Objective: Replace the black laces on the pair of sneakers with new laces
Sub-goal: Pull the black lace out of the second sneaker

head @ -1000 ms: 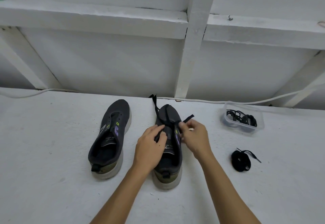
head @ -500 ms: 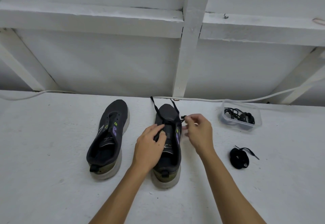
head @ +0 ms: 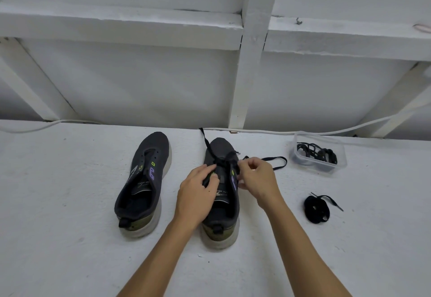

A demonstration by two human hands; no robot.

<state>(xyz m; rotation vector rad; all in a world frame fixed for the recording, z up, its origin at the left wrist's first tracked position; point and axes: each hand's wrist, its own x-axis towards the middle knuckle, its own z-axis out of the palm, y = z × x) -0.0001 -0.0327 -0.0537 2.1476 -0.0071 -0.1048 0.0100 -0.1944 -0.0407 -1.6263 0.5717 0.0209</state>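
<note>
white floor (head: 70, 238) | two sneakers (head: 142, 184) | lace coil (head: 316, 209) | tub (head: 318, 156) (clear)

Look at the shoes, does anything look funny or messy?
Only a bit. The left sneaker has no lace, its eyelets bare, while the right sneaker is half laced, one lace end trailing loose on the white surface. Nothing looks spilled or broken.
</note>
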